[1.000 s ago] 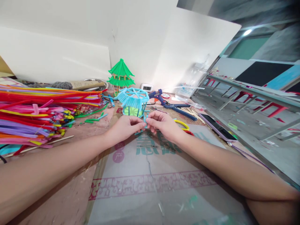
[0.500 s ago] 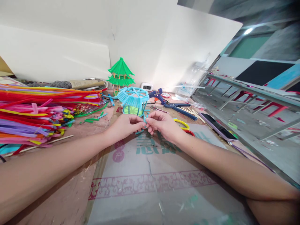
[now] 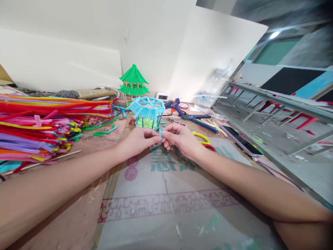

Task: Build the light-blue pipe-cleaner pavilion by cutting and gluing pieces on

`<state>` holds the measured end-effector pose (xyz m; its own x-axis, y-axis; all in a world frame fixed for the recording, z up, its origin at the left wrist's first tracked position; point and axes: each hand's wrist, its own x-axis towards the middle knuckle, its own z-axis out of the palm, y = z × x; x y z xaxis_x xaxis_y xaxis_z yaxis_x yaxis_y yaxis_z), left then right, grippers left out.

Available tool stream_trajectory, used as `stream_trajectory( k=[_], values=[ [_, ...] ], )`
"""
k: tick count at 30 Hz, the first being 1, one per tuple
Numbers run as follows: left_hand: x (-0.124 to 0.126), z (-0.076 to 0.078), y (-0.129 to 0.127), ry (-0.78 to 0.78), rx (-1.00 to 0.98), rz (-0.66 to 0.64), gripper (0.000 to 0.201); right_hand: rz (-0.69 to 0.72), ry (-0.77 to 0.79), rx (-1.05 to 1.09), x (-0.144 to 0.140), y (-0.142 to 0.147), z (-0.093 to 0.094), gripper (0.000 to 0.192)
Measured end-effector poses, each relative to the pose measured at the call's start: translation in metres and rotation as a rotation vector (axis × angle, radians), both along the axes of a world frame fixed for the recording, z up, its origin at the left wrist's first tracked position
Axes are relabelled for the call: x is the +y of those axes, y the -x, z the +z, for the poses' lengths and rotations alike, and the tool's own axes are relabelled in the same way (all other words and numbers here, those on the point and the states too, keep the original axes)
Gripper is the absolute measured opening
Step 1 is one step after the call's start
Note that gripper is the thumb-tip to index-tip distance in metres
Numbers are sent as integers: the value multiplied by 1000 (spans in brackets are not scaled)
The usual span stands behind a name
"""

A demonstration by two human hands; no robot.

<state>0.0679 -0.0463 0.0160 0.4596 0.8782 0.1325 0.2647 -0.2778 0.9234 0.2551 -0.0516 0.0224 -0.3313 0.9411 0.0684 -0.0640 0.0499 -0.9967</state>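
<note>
Table [image 3: 78,222], blue pavilion [image 3: 147,110] beyond hands [image 3: 139,140], glue gun [image 3: 175,106]

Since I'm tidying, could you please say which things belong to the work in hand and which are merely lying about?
Work: blue pieces pinched in left hand and right hand; probably the blue model.
Apparently lying about: phone, clock, yarn.

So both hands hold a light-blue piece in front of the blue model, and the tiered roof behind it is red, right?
Not quite: in the head view the tiered roof is green, not red. Left hand and right hand hold a light-blue piece in front of the blue model.
</note>
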Motion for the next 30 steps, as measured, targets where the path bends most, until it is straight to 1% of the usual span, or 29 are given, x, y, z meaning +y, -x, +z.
stream_trajectory(
  k=[5, 9, 12, 16, 24, 27, 30],
  values=[
    [-1, -1, 0, -18, 36, -8, 27, 6, 10, -21, 0, -1, 0, 33],
    [-1, -1, 0, -52, 43, -10, 23, 12, -23, -68, 2, -2, 2, 33],
    [-1, -2, 0, -49, 47, -17, 22, 2, -56, -140, 2, -3, 5, 32],
    [0, -3, 0, -49, 68, -31, 26, -12, -82, -243, 0, -3, 5, 31],
    [0, -1, 1, -119, 73, -142, 31, -49, -122, -244, 0, -3, 5, 35],
    [0, -1, 1, -110, 75, -154, 35, -46, -127, -245, -1, -3, 5, 36],
    [0, -1, 1, -99, 81, -151, 34, -33, -129, -249, -1, -3, 4, 34]
  ],
)
